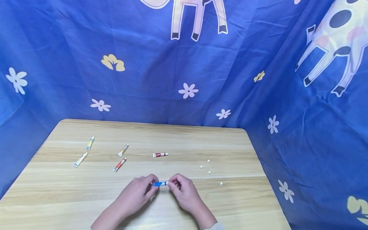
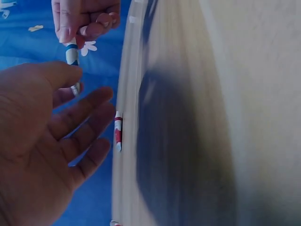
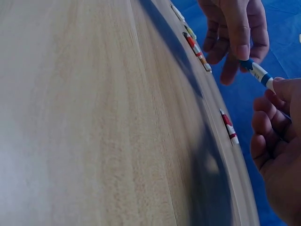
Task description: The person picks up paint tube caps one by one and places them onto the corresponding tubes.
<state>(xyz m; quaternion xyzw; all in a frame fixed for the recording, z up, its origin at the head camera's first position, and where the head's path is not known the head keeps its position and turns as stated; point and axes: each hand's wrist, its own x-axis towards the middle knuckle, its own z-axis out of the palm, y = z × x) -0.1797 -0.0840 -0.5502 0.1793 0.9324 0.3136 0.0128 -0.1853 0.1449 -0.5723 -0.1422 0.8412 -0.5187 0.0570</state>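
Note, lower centre of frame, blue tube (image 1: 160, 184) pinched at tail by left hand (image 1: 141, 191), at white end by right hand (image 1: 184, 192). Probably at cap-turning step, calling next for steady hold and twist.

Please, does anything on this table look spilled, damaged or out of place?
I see no spill or clear damage. Slightly odd: four small white pieces, perhaps caps, lie scattered loose on the table, to the right of the blue tube and apart from the other tubes.
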